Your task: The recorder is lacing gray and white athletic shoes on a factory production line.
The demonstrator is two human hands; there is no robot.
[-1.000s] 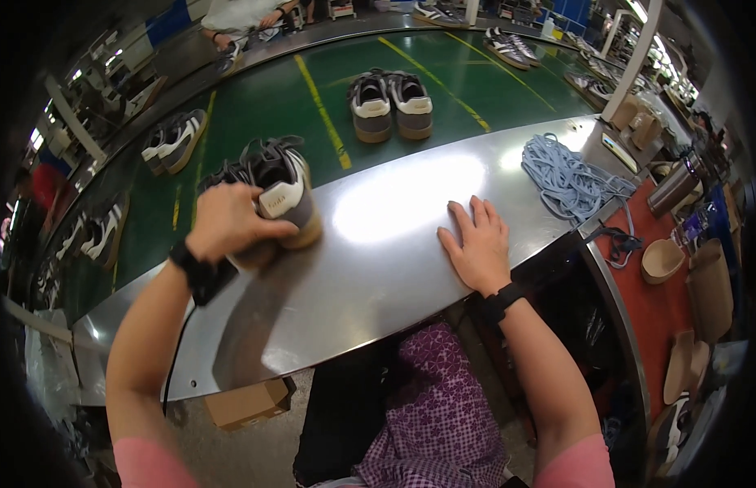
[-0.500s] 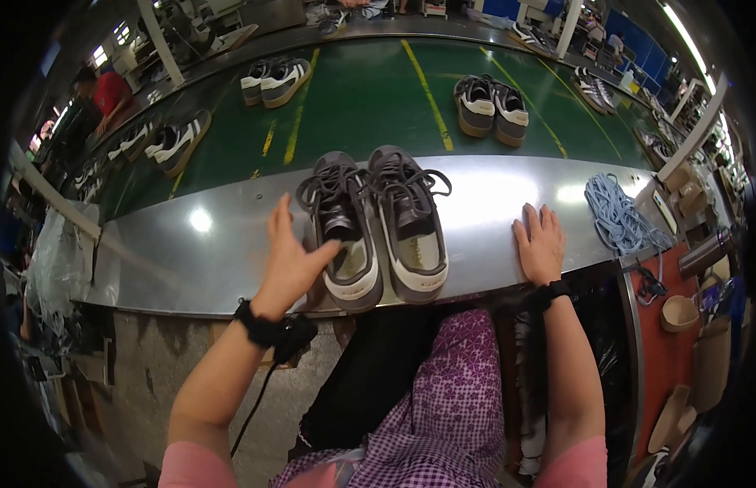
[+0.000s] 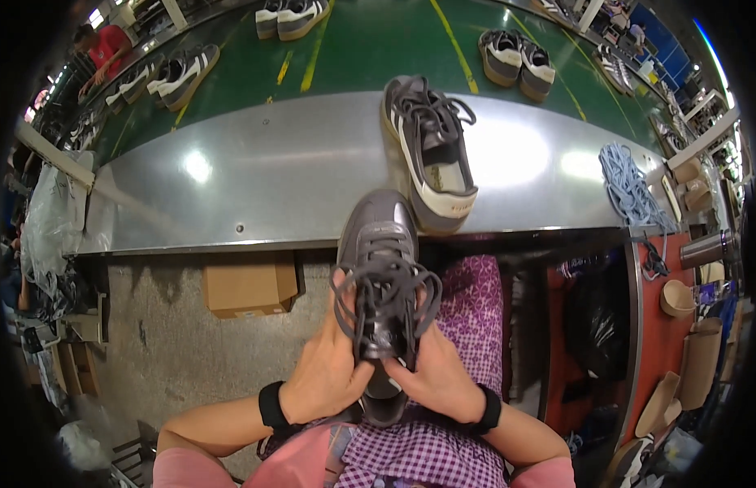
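A dark grey sneaker [image 3: 381, 221] with loosely tied dark laces is held over my lap, its toe pointing away from me at the metal table's front edge. My left hand [image 3: 323, 368] grips its left side and my right hand [image 3: 443, 376] its right side, with both thumbs at the shoe opening by the tongue. The sole and the fingers beneath are hidden. Just beyond, slightly to the right, the matching sneaker [image 3: 445, 202] rests on the metal table [image 3: 305, 171], its white heel toward me.
Behind the table runs a green belt [image 3: 378, 49] with yellow lines, carrying several pairs of sneakers. Light blue laces [image 3: 630, 183] lie bundled at the table's right. A cardboard box [image 3: 248, 285] sits on the floor at left. Another person in a red shirt [image 3: 110, 47] is at far left.
One sneaker of the pair has come off the table toward me, now between both hands. The right hand has left the tabletop. The view has tilted downward, and the other sneaker remains on the table.
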